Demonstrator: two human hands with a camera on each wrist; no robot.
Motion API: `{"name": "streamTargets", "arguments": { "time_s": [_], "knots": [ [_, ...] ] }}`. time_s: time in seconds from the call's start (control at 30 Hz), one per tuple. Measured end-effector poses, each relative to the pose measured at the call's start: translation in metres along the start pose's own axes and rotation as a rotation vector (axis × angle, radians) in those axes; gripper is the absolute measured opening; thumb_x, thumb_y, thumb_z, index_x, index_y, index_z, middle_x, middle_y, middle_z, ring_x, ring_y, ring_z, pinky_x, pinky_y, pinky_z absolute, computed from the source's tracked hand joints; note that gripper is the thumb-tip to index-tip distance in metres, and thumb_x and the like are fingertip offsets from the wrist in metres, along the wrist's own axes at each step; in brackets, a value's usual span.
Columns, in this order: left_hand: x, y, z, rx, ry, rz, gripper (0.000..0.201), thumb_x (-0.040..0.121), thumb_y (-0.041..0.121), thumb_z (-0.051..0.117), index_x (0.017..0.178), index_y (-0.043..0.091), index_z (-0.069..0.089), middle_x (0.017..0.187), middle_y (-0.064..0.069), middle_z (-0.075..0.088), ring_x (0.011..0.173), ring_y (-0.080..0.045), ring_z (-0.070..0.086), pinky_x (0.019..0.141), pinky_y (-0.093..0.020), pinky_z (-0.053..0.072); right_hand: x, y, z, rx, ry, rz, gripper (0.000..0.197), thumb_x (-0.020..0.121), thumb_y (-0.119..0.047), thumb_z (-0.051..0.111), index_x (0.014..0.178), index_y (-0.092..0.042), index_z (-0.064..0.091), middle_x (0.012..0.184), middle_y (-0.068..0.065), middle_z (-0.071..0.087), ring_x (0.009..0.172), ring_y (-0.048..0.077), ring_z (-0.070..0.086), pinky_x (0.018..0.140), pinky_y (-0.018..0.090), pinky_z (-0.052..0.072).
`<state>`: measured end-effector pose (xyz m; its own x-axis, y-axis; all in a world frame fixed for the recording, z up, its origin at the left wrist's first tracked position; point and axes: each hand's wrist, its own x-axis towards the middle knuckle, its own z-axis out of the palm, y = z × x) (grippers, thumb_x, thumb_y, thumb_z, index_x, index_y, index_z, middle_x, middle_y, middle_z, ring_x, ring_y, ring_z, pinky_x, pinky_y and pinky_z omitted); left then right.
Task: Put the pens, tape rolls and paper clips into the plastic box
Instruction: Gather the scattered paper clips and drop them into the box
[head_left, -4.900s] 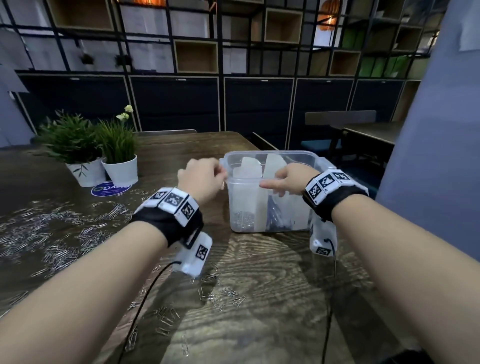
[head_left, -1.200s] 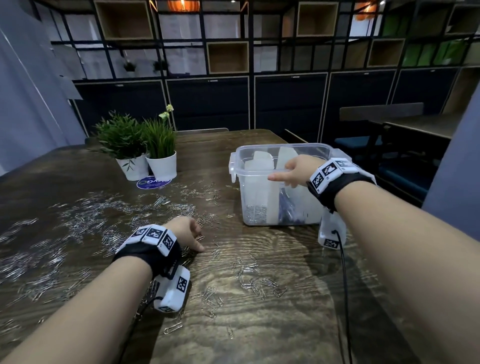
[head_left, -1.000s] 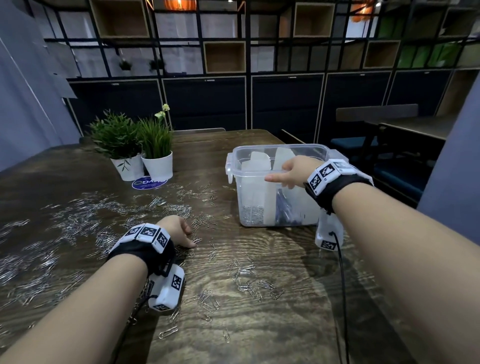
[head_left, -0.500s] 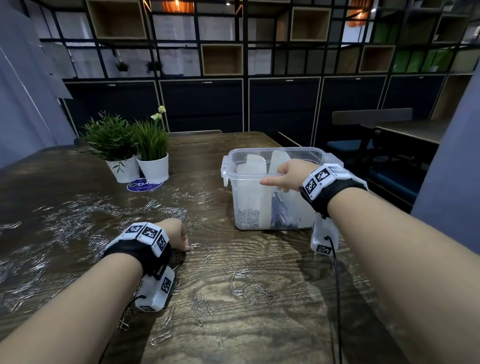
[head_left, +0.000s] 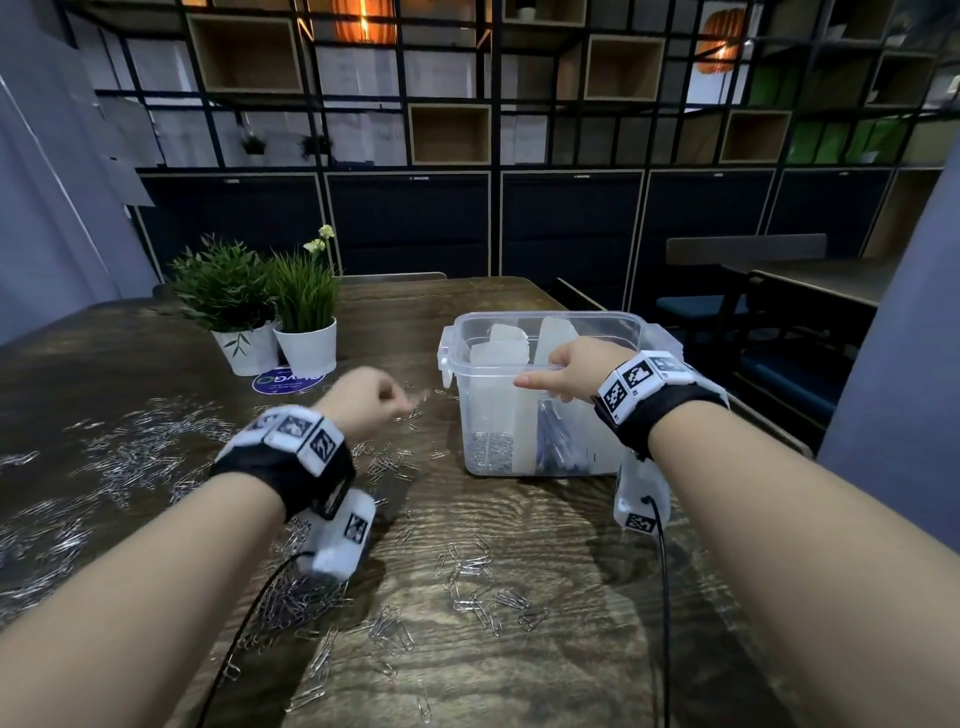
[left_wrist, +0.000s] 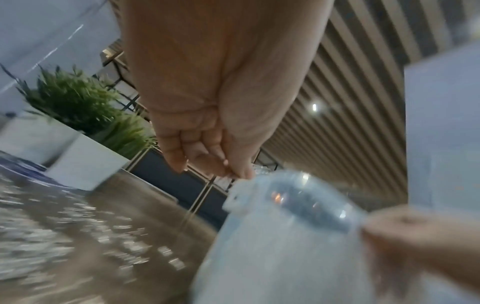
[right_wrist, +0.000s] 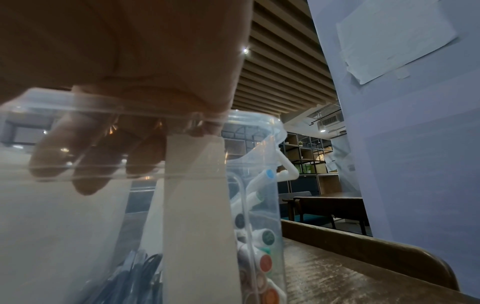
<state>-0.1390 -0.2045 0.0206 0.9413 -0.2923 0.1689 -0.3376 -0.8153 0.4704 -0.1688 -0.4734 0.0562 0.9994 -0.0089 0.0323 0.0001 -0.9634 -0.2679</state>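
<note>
A clear plastic box (head_left: 550, 319) stands on the wooden table (head_left: 571, 530), split by white dividers (head_left: 506, 345). Paper clips (head_left: 491, 449) lie in its left section and pens (head_left: 553, 447) in the middle one. My right hand (head_left: 561, 371) grips the near rim, fingers (right_wrist: 85, 164) hooked inside and the thumb along the front wall. My left hand (head_left: 387, 402) hangs above the table, left of the box (left_wrist: 285, 246), fingers curled and pinching a few blurred paper clips (head_left: 415, 397). Several loose paper clips (head_left: 483, 587) lie scattered over the table. Capped pens (right_wrist: 267, 238) show through the wall.
Two potted plants (head_left: 228, 291) (head_left: 306, 306) in white pots stand at the back left, with a blue sticker (head_left: 285, 382) in front of them. Another table and a chair (head_left: 743, 249) stand beyond the right table edge. A grey-blue partition (head_left: 904, 364) is at the right.
My left hand has lifted off the paper clips on the table and moved up and right toward the box, fingers curled. My right hand has stayed on the box rim.
</note>
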Motion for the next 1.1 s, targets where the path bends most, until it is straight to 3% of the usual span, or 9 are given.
{"name": "streamTargets", "arguments": {
  "time_s": [0.2,0.37,0.5,0.63,0.73,0.8,0.9,1.0,1.1],
  "knots": [
    [0.035,0.065,-0.028,-0.304,0.378,0.118,0.012,0.088,0.025,0.065,0.079,0.018,0.067,0.072,0.013,0.060,0.067,0.000,0.053,0.066,-0.021,0.043,0.003,0.003,0.004,-0.030,0.018,0.006,0.059,0.078,-0.079,0.049,0.077,-0.021,0.059,0.088,0.000,0.071,0.078,0.017,0.064,0.082,0.036,0.054],
    [0.057,0.076,0.000,-0.055,0.171,0.056,0.013,0.083,0.035,0.069,0.071,0.030,0.070,0.084,0.012,0.069,0.087,-0.009,0.061,0.089,-0.037,0.049,0.002,0.004,0.004,-0.030,0.034,-0.008,0.059,0.076,-0.081,0.049,0.074,-0.023,0.057,0.078,-0.003,0.066,0.078,0.017,0.063,0.083,0.039,0.053],
    [0.061,0.058,0.012,0.030,0.162,-0.007,0.023,0.094,0.043,0.048,0.102,0.038,0.069,0.116,0.008,0.063,0.123,-0.025,0.041,0.101,-0.046,0.037,0.002,0.004,0.003,-0.039,0.019,-0.011,0.058,0.077,-0.080,0.048,0.076,-0.023,0.058,0.080,-0.002,0.067,0.078,0.017,0.064,0.082,0.037,0.053],
    [0.050,0.021,0.004,-0.032,0.223,-0.044,0.034,0.085,0.051,0.035,0.103,0.040,0.061,0.115,0.001,0.063,0.112,-0.029,0.054,0.095,-0.047,0.045,0.002,0.003,0.001,-0.035,0.002,-0.025,0.058,0.080,-0.078,0.048,0.078,-0.021,0.059,0.089,0.002,0.070,0.081,0.018,0.064,0.084,0.038,0.053],
    [0.022,-0.013,0.000,0.020,0.051,-0.195,0.037,0.091,0.045,0.051,0.118,0.020,0.057,0.120,-0.006,0.061,0.108,-0.027,0.059,0.095,-0.038,0.047,0.000,0.001,0.001,-0.040,-0.019,-0.013,0.050,0.081,-0.077,0.048,0.075,-0.027,0.051,0.095,-0.001,0.069,0.085,0.018,0.062,0.085,0.037,0.052],
    [-0.003,-0.036,-0.002,0.100,-0.091,-0.309,0.053,0.086,0.046,0.064,0.127,0.014,0.053,0.128,-0.006,0.057,0.115,-0.023,0.055,0.098,-0.031,0.044,-0.004,0.000,0.000,-0.045,-0.012,0.003,0.051,0.081,-0.077,0.046,0.080,-0.027,0.054,0.102,-0.002,0.069,0.088,0.017,0.061,0.084,0.035,0.050],
    [-0.046,-0.068,-0.008,0.172,-0.235,-0.465,0.079,0.070,0.050,0.078,0.133,0.014,0.048,0.136,-0.005,0.051,0.122,-0.021,0.050,0.102,-0.032,0.041,-0.014,-0.009,-0.001,-0.082,0.005,0.037,0.063,0.087,-0.072,0.044,0.117,-0.019,0.058,0.119,0.002,0.064,0.102,0.020,0.057,0.079,0.031,0.039],
    [-0.076,-0.084,-0.008,0.177,-0.359,-0.525,0.089,0.060,0.051,0.084,0.135,0.020,0.045,0.138,0.001,0.048,0.125,-0.021,0.047,0.105,-0.035,0.039,-0.020,-0.016,-0.002,-0.068,0.028,0.056,0.062,0.088,-0.068,0.048,0.125,-0.019,0.055,0.127,0.004,0.060,0.112,0.024,0.054,0.080,0.031,0.035],
    [-0.087,-0.088,-0.003,0.156,-0.378,-0.512,0.083,0.057,0.044,0.088,0.129,0.024,0.052,0.131,0.002,0.053,0.116,-0.019,0.052,0.099,-0.036,0.044,-0.022,-0.025,0.001,0.051,0.126,0.020,0.059,0.081,-0.064,0.062,0.125,-0.026,0.055,0.130,0.001,0.056,0.124,0.029,0.047,0.094,0.037,0.038]
  ]
}}
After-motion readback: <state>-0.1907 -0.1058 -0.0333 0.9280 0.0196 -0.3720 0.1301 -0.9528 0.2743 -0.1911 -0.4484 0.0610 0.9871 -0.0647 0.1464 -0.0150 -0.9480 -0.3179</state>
